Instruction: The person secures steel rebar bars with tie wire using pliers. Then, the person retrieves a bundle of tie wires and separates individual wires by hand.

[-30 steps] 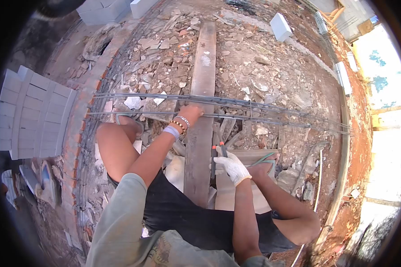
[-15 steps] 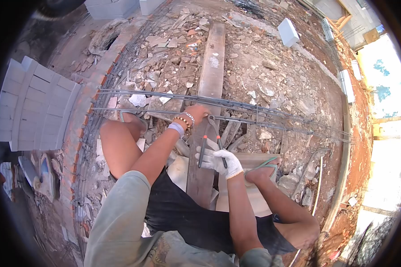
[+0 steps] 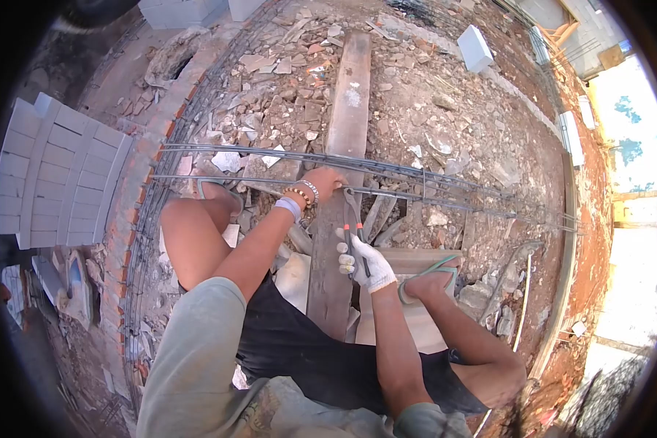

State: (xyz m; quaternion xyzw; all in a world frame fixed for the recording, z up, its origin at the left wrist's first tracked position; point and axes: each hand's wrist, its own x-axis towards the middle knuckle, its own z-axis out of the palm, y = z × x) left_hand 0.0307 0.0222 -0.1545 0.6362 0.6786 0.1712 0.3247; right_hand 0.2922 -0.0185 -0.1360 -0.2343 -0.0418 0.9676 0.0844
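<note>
Right hand (image 3: 365, 264) grips pliers (image 3: 350, 196) | left hand (image 3: 323, 182) closed at rebar (image 3: 398, 195) | plank (image 3: 348, 117) beneath, rubble (image 3: 416, 113) around

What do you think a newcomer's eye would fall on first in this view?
Probably the white-gloved right hand near the centre, holding pincers whose head is up at the lower of the steel rods. The bare left hand is beside it, where a long plank passes beneath the rods, across the rubble. Towards the left edge, a big stack of pale blocks also stands out.

2 hands (image 3: 324, 182) (image 3: 366, 263), 1 pr. pincers (image 3: 352, 210), 1 glove (image 3: 377, 271), 2 sandals (image 3: 452, 273) (image 3: 236, 201).
</note>
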